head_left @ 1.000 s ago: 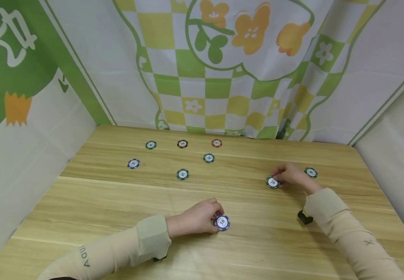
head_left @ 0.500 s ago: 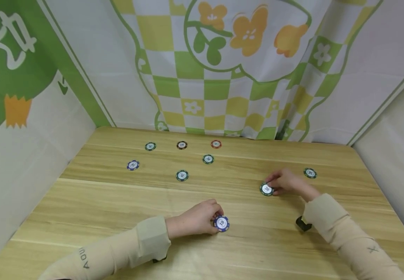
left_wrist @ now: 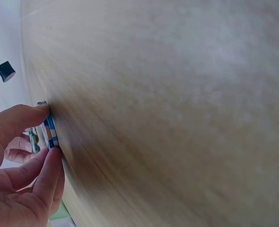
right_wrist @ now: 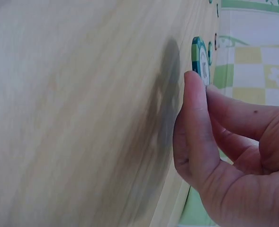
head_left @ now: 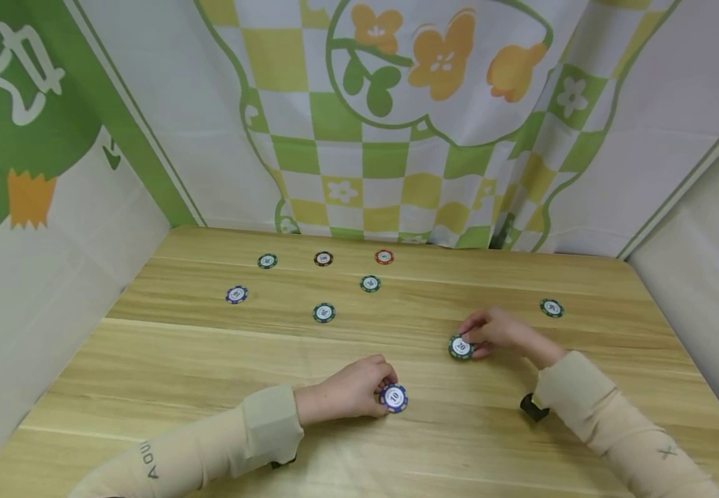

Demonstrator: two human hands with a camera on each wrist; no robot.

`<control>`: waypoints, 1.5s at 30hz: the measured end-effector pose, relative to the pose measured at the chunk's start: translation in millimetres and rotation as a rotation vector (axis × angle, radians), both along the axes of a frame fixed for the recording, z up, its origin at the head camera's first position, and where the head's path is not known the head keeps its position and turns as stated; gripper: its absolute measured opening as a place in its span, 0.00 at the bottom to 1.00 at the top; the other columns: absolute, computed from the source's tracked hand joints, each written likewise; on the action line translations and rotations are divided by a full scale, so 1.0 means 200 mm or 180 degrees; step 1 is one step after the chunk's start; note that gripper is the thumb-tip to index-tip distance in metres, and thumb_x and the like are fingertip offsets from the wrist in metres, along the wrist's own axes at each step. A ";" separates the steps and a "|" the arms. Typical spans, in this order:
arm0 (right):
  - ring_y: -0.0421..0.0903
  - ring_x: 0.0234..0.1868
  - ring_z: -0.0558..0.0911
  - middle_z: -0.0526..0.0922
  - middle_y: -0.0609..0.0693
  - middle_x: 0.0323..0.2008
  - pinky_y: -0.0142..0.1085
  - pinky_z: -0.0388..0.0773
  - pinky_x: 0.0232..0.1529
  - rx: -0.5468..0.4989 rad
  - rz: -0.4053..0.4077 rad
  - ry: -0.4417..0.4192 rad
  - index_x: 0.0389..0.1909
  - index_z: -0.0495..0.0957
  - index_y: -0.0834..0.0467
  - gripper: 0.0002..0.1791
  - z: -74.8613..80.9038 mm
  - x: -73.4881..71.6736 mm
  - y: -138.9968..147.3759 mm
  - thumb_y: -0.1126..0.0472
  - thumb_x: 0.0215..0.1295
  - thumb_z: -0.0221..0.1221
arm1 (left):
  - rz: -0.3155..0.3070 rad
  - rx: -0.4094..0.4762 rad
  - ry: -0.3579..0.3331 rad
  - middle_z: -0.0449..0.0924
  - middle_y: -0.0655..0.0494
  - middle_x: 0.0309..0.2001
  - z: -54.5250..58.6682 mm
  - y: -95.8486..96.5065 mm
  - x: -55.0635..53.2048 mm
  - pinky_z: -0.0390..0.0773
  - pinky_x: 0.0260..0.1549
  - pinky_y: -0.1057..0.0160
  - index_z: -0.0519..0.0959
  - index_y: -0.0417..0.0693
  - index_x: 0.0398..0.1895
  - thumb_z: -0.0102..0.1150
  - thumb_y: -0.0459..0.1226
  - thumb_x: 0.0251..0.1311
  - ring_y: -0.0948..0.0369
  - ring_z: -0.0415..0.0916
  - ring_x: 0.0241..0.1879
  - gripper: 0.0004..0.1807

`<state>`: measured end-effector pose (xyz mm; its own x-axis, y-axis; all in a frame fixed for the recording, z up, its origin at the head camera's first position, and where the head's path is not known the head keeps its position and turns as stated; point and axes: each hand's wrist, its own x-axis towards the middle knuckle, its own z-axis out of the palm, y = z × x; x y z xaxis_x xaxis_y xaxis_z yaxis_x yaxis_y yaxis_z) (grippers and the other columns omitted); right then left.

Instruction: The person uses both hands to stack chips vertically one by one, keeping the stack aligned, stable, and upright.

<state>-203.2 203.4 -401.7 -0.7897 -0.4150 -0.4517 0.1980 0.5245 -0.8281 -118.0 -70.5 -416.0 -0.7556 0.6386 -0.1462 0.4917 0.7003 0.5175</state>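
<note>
My left hand (head_left: 355,389) pinches a blue-and-white poker chip (head_left: 394,398) marked 10, near the middle of the wooden table. In the left wrist view, thumb and fingers grip that blue chip (left_wrist: 49,131) by its rim, close against the tabletop; whether it is a single chip or a small stack I cannot tell. A green poker chip (head_left: 461,347) marked 20 is pinched at its edge by my right hand (head_left: 495,332). The right wrist view has this green chip (right_wrist: 201,59) raised off the wood, its shadow falling beside it.
Several chips lie spread across the table (head_left: 179,373): a red one (head_left: 384,257), a black one (head_left: 323,259), a blue one (head_left: 237,294) and green ones, including one (head_left: 552,308) at the right. A patterned curtain (head_left: 384,166) hangs behind the back edge.
My right hand has carried the green 20 chip leftward and nearer to me, away from the green chip at the right. The left hand has kept its place with the blue chip.
</note>
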 end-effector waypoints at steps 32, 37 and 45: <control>0.43 0.29 0.77 0.77 0.55 0.31 0.37 0.80 0.30 -0.0204 0.0467 0.0094 0.39 0.74 0.73 0.10 0.04 0.17 -0.24 0.73 0.57 0.56 | -0.0031 0.0068 -0.0014 0.70 0.61 0.34 -0.01 0.00 0.00 0.71 0.34 0.76 0.77 0.43 0.40 0.70 0.35 0.39 0.70 0.67 0.32 0.20; 0.43 0.28 0.77 0.77 0.55 0.31 0.37 0.80 0.30 -0.0203 0.0503 0.0081 0.39 0.75 0.72 0.09 0.04 0.18 -0.27 0.73 0.57 0.56 | -0.0028 0.0055 -0.0006 0.70 0.61 0.34 -0.01 0.00 -0.01 0.70 0.33 0.76 0.77 0.43 0.40 0.70 0.35 0.39 0.70 0.67 0.32 0.20; 0.42 0.27 0.78 0.77 0.55 0.30 0.37 0.80 0.29 -0.0301 0.0591 0.0008 0.40 0.75 0.73 0.09 0.03 0.22 -0.32 0.73 0.58 0.55 | -0.0028 0.0069 -0.0020 0.70 0.61 0.34 -0.01 -0.01 -0.01 0.70 0.33 0.75 0.77 0.43 0.40 0.70 0.35 0.39 0.70 0.67 0.32 0.20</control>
